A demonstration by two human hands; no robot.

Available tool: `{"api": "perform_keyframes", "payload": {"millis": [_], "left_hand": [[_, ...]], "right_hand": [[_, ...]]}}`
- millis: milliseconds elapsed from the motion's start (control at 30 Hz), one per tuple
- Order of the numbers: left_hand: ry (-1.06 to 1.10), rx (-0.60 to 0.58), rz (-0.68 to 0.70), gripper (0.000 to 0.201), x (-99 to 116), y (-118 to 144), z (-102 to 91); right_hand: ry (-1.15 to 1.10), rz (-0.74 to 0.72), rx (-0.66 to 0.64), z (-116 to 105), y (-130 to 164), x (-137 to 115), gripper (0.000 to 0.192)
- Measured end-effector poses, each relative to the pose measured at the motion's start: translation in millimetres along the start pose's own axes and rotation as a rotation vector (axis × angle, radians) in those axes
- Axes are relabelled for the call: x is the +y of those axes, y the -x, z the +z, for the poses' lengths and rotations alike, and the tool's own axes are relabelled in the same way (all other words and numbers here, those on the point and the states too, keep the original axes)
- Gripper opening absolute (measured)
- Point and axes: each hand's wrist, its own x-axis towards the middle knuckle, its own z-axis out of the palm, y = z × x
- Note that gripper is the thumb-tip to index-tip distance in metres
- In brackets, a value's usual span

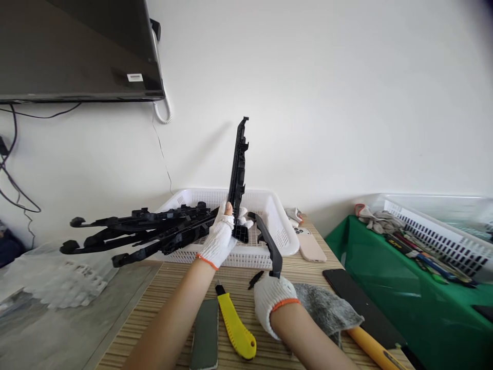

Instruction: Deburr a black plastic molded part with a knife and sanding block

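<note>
Black plastic is what I see in both of my gloved hands. My left hand (219, 239) is closed around the lower end of a long black plastic rail (238, 174), which stands nearly upright in front of the white wall, its top end well above the basket. The same hand seems to bear a bundle of black plastic parts (142, 228) that fans out to the left, level and clear of the table; how the fingers grip that bundle I cannot tell. My right hand (271, 303) is closed on the lower end of a curved black piece (269, 246), which arches up and to the left toward the rail's foot. Behind both hands sits a white mesh basket (287, 236) on the striped wooden table (169, 288). On the table, between my forearms, lies a yellow utility knife (236, 329), with a dark grey block (206, 334) just left of it. A grey cloth (327, 308) lies beside my right wrist, and a pink phone (310, 246) rests near the basket's right corner.
</note>
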Motion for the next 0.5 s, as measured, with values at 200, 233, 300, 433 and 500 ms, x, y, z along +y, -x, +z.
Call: {"api": "perform_keyframes", "payload": {"millis": [200,233,300,433,500], "left_hand": [[-0.004,0.011,-0.015,0.043,0.3,-0.6,1.2],[-0.01,0.011,-0.018,0.042,0.4,-0.5,1.3],[-0.019,0.01,-0.026,0.041,0.7,-0.1,1.5],[-0.011,0.014,-0.029,0.043,1.6,1.5,2.2],[-0.008,0.008,-0.024,0.046,2.1,2.7,3.1]], "right_hand": [[0.045,-0.05,-0.057,-31.9,16.2,-11.6,0.022],[0.037,-0.046,-0.035,-36.2,20.2,-16.2,0.021],[-0.003,-0.069,0.023,-38.0,27.6,-29.7,0.023],[-0.121,-0.196,0.119,0.3,30.7,-71.6,0.04],[-0.215,-0.141,0.156,35.0,23.8,-94.3,0.043]]}}
